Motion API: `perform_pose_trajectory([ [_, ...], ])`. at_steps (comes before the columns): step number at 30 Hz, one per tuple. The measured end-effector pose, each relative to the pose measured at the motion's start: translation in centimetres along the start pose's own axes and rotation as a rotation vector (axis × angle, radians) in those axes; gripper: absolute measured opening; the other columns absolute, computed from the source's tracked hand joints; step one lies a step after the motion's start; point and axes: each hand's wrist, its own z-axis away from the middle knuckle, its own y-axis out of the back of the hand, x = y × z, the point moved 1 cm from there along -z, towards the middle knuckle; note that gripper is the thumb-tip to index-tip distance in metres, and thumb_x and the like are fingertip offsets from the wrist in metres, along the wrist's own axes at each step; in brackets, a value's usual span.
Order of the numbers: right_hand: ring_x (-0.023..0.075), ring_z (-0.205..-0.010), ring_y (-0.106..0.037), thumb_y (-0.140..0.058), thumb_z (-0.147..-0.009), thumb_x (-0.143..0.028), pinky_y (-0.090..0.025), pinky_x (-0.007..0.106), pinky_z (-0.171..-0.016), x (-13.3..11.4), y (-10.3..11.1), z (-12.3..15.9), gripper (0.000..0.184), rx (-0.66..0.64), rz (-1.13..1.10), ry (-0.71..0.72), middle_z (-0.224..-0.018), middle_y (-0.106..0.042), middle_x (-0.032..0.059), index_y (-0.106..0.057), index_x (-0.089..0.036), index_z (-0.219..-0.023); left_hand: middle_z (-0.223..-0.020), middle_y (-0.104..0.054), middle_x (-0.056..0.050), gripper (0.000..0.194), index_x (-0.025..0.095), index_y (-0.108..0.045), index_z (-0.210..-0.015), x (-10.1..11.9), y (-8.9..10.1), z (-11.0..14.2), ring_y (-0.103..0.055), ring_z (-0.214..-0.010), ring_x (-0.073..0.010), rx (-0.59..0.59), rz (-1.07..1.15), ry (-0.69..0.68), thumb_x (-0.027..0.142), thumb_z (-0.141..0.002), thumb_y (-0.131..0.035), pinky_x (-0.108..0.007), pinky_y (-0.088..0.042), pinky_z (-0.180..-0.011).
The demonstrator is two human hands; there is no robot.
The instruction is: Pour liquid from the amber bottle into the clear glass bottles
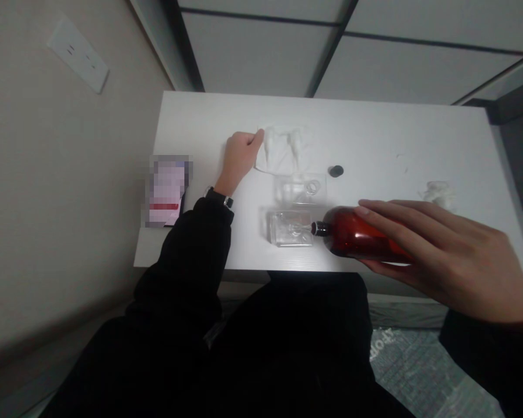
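Observation:
My right hand grips a reddish-brown bottle with a black neck. The bottle is tipped on its side, its mouth pointing left at a small clear plastic box. What looks like clear liquid runs from the mouth into the box. Behind it lies a second clear plastic piece, perhaps a lid, with a ring shape on it. My left hand rests closed on the table at the left edge of a white tissue; whether its curled fingers pinch anything is hidden. Two whitish, blurred items lie on the tissue.
A round black cap lies right of the tissue. A crumpled tissue sits behind my right hand. A phone lies at the white table's left side. A wall stands on the left, with panelled doors behind the table.

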Motion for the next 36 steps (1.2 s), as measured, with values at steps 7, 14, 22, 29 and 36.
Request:
perform_pose_trajectory([
  [7,0.0315,-0.103,-0.077,-0.050,-0.109,-0.046,-0.059,0.041,-0.060,-0.02,0.05,-0.18,0.065,0.006,0.015,0.012,-0.134,-0.076,0.0083,-0.030,-0.030,-0.169,-0.059,-0.017,0.004,0.059,0.025,-0.019,-0.058,0.20,0.14,0.13,-0.024,-0.058,-0.0120,-0.006,-0.019,0.009,0.035,-0.105,-0.054,-0.033,-0.018,-0.060],
  [14,0.0314,-0.105,-0.077,-0.049,-0.109,-0.048,-0.059,0.041,-0.062,0.03,0.02,-0.03,0.063,-0.006,-0.007,-0.016,-0.136,-0.076,0.0044,-0.030,-0.036,-0.168,-0.060,-0.019,0.004,0.062,0.025,-0.020,-0.055,0.37,0.15,0.22,-0.025,-0.059,-0.0120,0.000,0.000,0.024,0.032,-0.105,-0.055,-0.033,-0.018,-0.061],
  [22,0.0309,-0.106,-0.076,-0.049,-0.108,-0.049,-0.057,0.040,-0.062,-0.04,0.01,-0.07,0.060,-0.020,-0.028,-0.046,-0.138,-0.075,0.0013,-0.035,-0.040,-0.166,-0.058,-0.017,0.004,0.062,0.025,-0.022,-0.053,0.15,-0.01,-0.02,-0.024,-0.057,-0.0121,0.007,-0.012,0.004,0.031,-0.105,-0.055,-0.034,-0.018,-0.060],
  [29,0.0295,-0.105,-0.076,-0.049,-0.109,-0.045,-0.053,0.039,-0.061,-0.15,0.36,-0.42,0.061,-0.015,0.017,-0.009,-0.135,-0.076,0.0046,-0.033,-0.034,-0.167,-0.058,-0.017,0.004,0.057,0.024,-0.032,-0.053,-0.17,-0.12,-0.03,-0.024,-0.058,-0.0126,0.009,0.002,-0.021,0.035,-0.105,-0.054,-0.033,-0.020,-0.059],
  [36,0.0293,-0.106,-0.075,-0.049,-0.109,-0.047,-0.055,0.039,-0.063,-0.23,0.25,-0.42,0.063,-0.014,0.022,0.009,-0.134,-0.076,0.0079,-0.032,-0.030,-0.168,-0.059,-0.018,0.003,0.058,0.024,-0.032,-0.053,-0.24,-0.14,0.01,-0.027,-0.060,-0.0132,0.005,0.012,-0.018,0.036,-0.105,-0.054,-0.032,-0.023,-0.060],
])
